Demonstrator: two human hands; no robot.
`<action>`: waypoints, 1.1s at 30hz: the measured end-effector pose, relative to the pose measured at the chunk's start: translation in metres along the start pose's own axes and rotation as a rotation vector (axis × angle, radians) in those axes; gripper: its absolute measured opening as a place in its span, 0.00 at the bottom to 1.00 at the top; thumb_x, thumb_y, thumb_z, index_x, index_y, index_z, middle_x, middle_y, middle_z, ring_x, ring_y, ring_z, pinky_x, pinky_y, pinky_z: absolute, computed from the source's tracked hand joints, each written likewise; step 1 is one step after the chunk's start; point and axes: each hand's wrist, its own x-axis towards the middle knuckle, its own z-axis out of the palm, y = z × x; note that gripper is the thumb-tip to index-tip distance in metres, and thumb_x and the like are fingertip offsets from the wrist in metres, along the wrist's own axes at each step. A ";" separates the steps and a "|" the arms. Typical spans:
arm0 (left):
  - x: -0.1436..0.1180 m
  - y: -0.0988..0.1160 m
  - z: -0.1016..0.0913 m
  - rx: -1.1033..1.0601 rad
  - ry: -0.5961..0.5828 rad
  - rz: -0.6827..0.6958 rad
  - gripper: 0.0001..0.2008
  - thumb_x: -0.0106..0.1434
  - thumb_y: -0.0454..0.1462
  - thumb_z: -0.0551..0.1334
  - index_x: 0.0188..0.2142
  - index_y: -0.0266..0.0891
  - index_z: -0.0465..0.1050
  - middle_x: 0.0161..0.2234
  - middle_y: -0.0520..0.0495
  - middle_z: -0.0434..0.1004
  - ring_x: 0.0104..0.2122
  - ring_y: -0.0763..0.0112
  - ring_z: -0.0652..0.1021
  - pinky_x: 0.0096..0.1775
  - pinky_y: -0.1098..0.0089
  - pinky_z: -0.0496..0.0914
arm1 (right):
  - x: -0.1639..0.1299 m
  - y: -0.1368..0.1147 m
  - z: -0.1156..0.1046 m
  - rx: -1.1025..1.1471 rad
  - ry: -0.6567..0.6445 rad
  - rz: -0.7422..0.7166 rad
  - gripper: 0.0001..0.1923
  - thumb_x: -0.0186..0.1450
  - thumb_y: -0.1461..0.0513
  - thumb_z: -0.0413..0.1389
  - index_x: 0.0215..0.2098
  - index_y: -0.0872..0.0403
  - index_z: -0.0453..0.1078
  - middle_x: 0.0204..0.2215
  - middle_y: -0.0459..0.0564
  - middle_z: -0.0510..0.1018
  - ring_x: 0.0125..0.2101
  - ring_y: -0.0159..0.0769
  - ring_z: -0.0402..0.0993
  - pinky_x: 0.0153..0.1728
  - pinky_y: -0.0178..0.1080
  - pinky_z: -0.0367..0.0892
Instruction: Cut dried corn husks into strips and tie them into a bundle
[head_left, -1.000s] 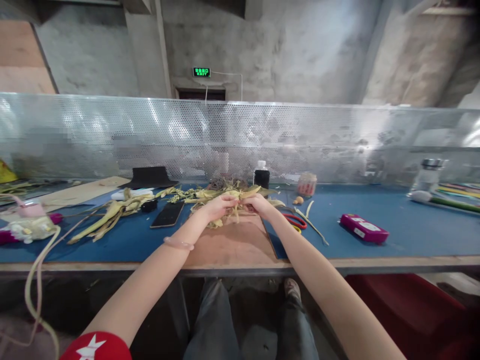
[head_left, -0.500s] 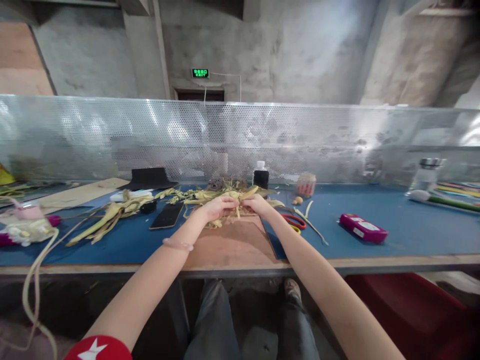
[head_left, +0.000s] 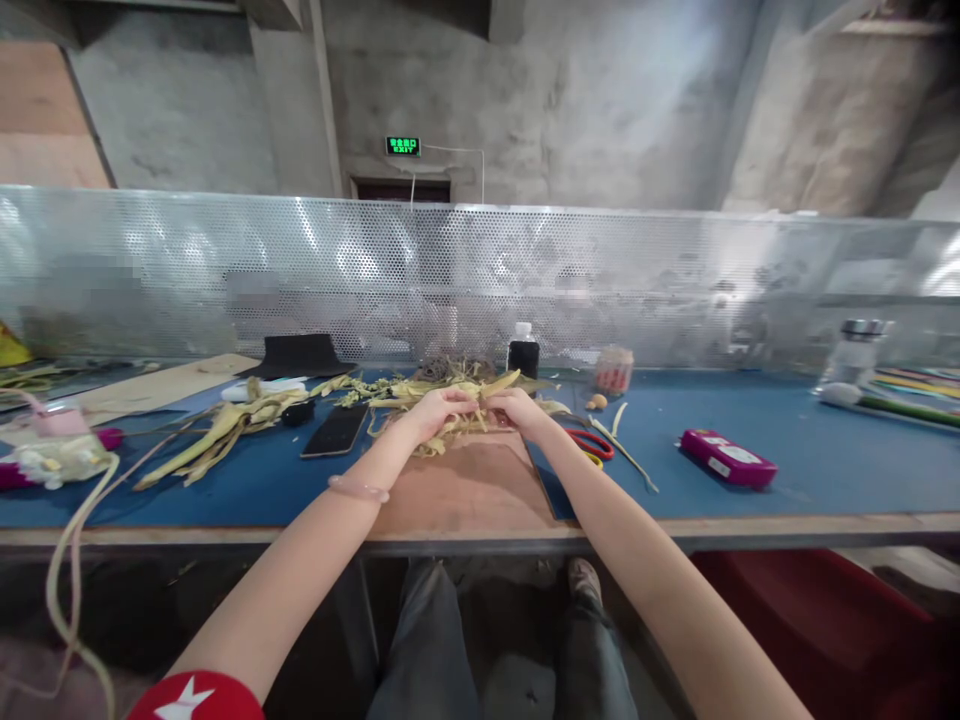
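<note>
Over the far end of a light wooden board (head_left: 461, 500), my left hand (head_left: 441, 412) and my right hand (head_left: 517, 408) are close together. Both have their fingers pinched on a yellow-green dried leaf strip (head_left: 502, 382), whose pointed end sticks up past my right fingers. Loose pale strips (head_left: 442, 438) lie beneath and around my left fingers. Behind the hands spreads a tangle of dried plant pieces (head_left: 375, 388). Scissors (head_left: 592, 446) with red and yellow handles rest beside my right forearm, partly hidden by it.
A dark phone (head_left: 335, 430) and a dried leaf bundle (head_left: 217, 435) lie left. A dark-filled bottle (head_left: 523, 356) and a jar (head_left: 614, 370) stand behind. Right are a purple packet (head_left: 727, 458) and a clear bottle (head_left: 855, 355). A pale cord (head_left: 64, 590) hangs over the left table edge.
Both hands stay pinched at nearly the same spot, with a slight shift of the fingers and strip. The whole view has moved a little; the other things lie as before.
</note>
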 end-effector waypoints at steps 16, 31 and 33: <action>0.000 -0.002 0.003 -0.048 0.093 0.000 0.14 0.39 0.35 0.75 0.25 0.33 0.74 0.23 0.50 0.75 0.25 0.76 0.74 0.32 0.72 0.67 | -0.003 -0.007 0.011 -0.196 0.062 -0.047 0.08 0.55 0.61 0.52 0.24 0.57 0.69 0.15 0.41 0.67 0.15 0.24 0.57 0.17 0.30 0.53; 0.001 0.001 0.005 -0.104 0.273 0.041 0.14 0.38 0.34 0.74 0.23 0.32 0.73 0.19 0.51 0.73 0.17 0.81 0.67 0.22 0.74 0.60 | -0.009 -0.010 0.021 -0.724 0.171 -0.325 0.27 0.54 0.55 0.59 0.49 0.58 0.62 0.38 0.54 0.75 0.38 0.40 0.71 0.41 0.42 0.64; 0.000 0.001 0.006 -0.113 0.271 0.040 0.14 0.38 0.34 0.74 0.23 0.32 0.73 0.19 0.51 0.73 0.17 0.80 0.68 0.22 0.74 0.60 | -0.011 -0.014 0.025 -0.822 0.190 -0.364 0.28 0.53 0.52 0.61 0.47 0.58 0.63 0.42 0.58 0.74 0.45 0.47 0.68 0.47 0.48 0.60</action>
